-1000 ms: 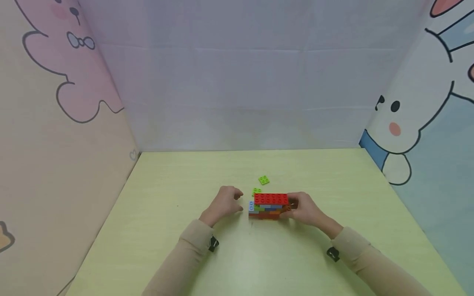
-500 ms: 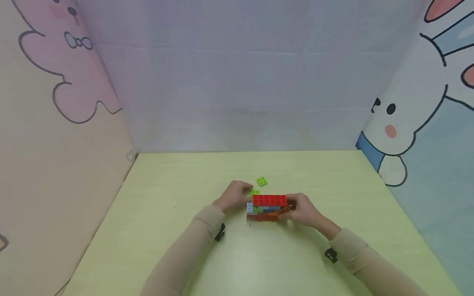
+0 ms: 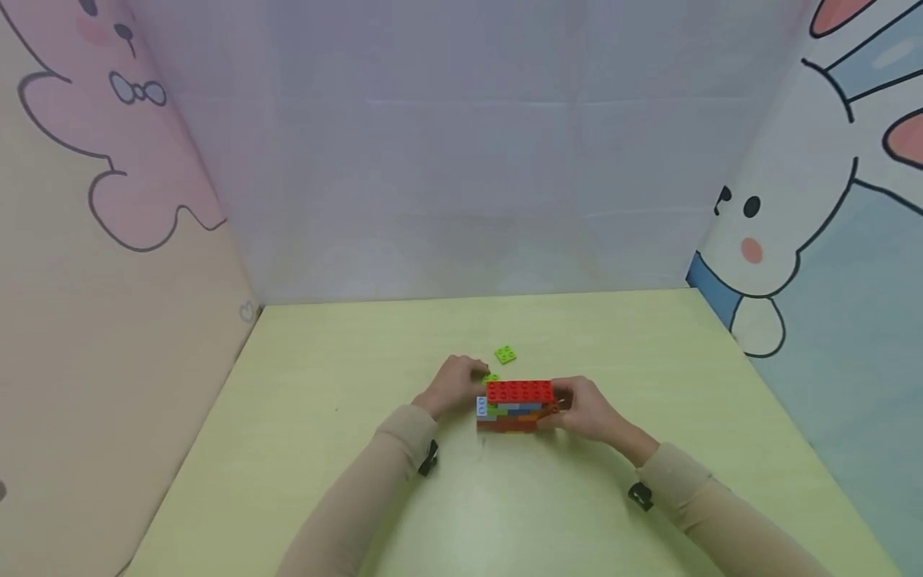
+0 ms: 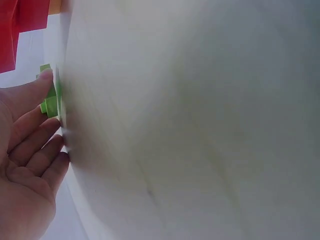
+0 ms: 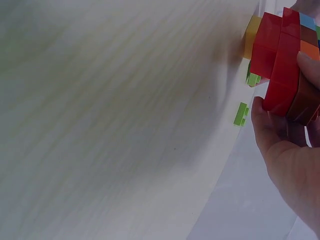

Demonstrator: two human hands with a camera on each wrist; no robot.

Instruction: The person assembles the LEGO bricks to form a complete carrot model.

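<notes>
A stack of toy building bricks, red on top with blue, green, orange and brown layers below, is held at its right end by my right hand. In the right wrist view the thumb lies on one side of the stack and the fingers curl round the other. Left of the stack, my left hand pinches a small lime-green brick between thumb and index finger. Its other fingers are loosely bent against the table. In the head view the stack partly hides this green brick.
Another lime-green square brick lies flat on the pale table, just beyond the stack. A white cloth hangs behind the table's far edge. Walls with printed cartoon animals stand at left and right.
My left hand has moved right and slightly forward to the nearer green brick, and its thumb and index finger have come onto it. My right hand keeps its hold on the stack.
</notes>
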